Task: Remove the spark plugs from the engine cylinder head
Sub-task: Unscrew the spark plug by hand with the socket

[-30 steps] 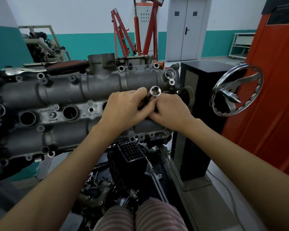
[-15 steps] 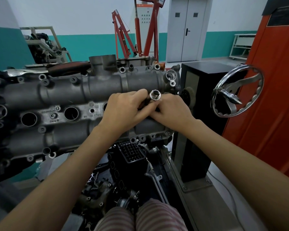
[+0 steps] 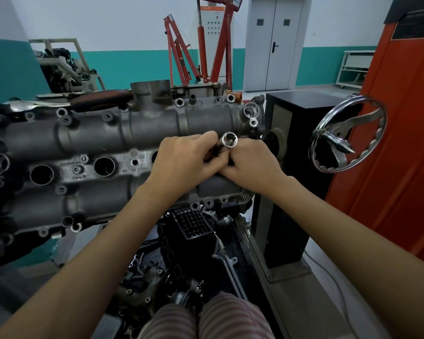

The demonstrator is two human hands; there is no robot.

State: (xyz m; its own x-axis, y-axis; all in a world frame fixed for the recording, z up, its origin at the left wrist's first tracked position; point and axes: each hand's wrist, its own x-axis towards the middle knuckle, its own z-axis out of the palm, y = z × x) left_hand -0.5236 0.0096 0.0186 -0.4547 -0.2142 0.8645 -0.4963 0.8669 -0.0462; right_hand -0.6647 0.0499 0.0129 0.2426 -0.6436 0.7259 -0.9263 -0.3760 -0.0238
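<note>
The grey engine cylinder head lies across the stand in front of me, with open round spark plug wells along its middle strip. A chrome spark plug socket sticks up from a well near the head's right end, its open mouth toward me. My left hand and my right hand meet around the socket's dark shaft, fingers curled on it. The well under my hands and any plug in it are hidden.
A chrome handwheel juts from the black stand column right of the head. An orange cabinet fills the far right. A red engine hoist stands behind. Black engine parts sit below the head, above my knees.
The socket's top has sunk slightly and shifted between my fingers; both hands stay clasped around it in the same place.
</note>
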